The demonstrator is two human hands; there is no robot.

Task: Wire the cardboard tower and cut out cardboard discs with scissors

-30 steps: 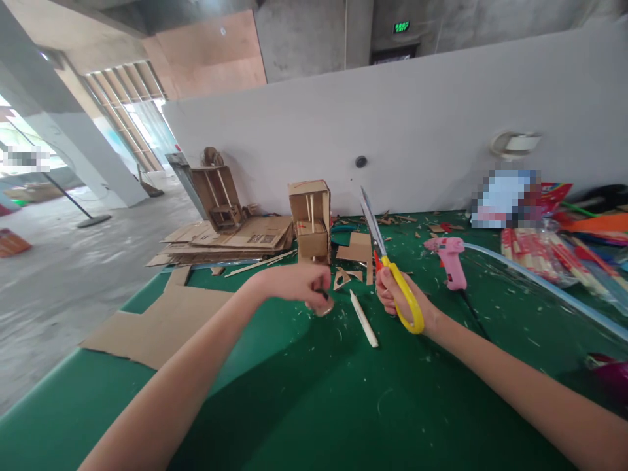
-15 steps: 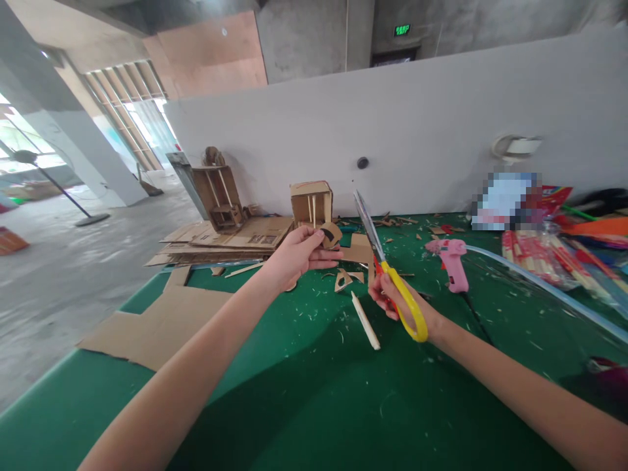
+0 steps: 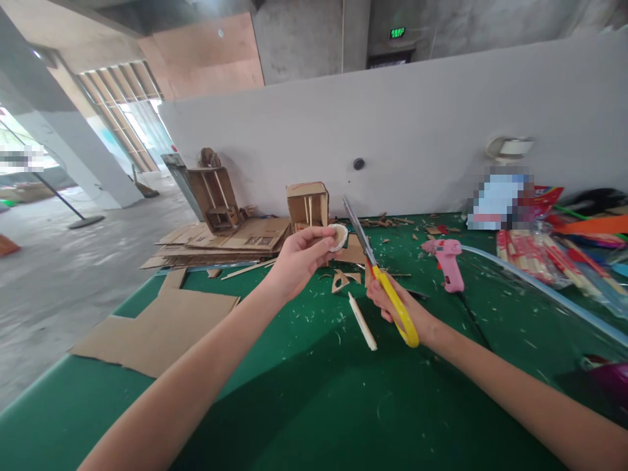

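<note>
Between the thumb and fingers of my left hand (image 3: pixel 305 261) is a small round cardboard disc (image 3: pixel 338 237) with a pale edge, held above the table. My right hand (image 3: pixel 392 301) grips a pair of scissors (image 3: pixel 390 294) with one yellow handle and one red one. Their metal blades point up and away, just right of the disc and apart from it. Below, between my hands, lies a pale wooden stick (image 3: pixel 362 322) with a tapered end. Cut cardboard scraps (image 3: pixel 345 281) lie beyond the stick.
A pink glue gun (image 3: pixel 447 261) with its cord lies at the right, near a pale hose (image 3: pixel 530 275) and packaged sticks (image 3: pixel 530 252). Cardboard sheets (image 3: pixel 220 239), an upright cardboard frame (image 3: pixel 213 199) and a small open box (image 3: pixel 308 204) stand at the back left. A flat cardboard piece (image 3: pixel 161 324) lies left.
My left hand has turned the cardboard piece, so its round face and pale edge now show. The scissors have shifted slightly left and stay in my right hand.
</note>
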